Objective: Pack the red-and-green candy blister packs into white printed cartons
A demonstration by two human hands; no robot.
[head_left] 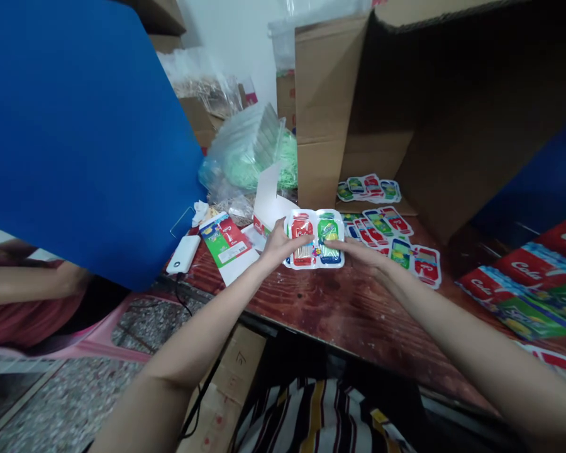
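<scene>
Has a pale wall (229, 34) behind, a speckled floor (89, 406) at lower left and a reddish wooden table (302, 311). Shows a blue panel (75, 126) near a pink chair (92, 347), in dim light.

- I see a reddish-brown wooden counter (311, 308), its grain showing.
- On its left I make out a white device (183, 254) with a dark cable (183, 296).
- Just beside it, I see a red-and-green printed carton (225, 241).
- Toward the right, I see loose red-and-green packs (382, 226), some overlapping.
- Far right, I see Cola-printed boxes (523, 289).
</scene>
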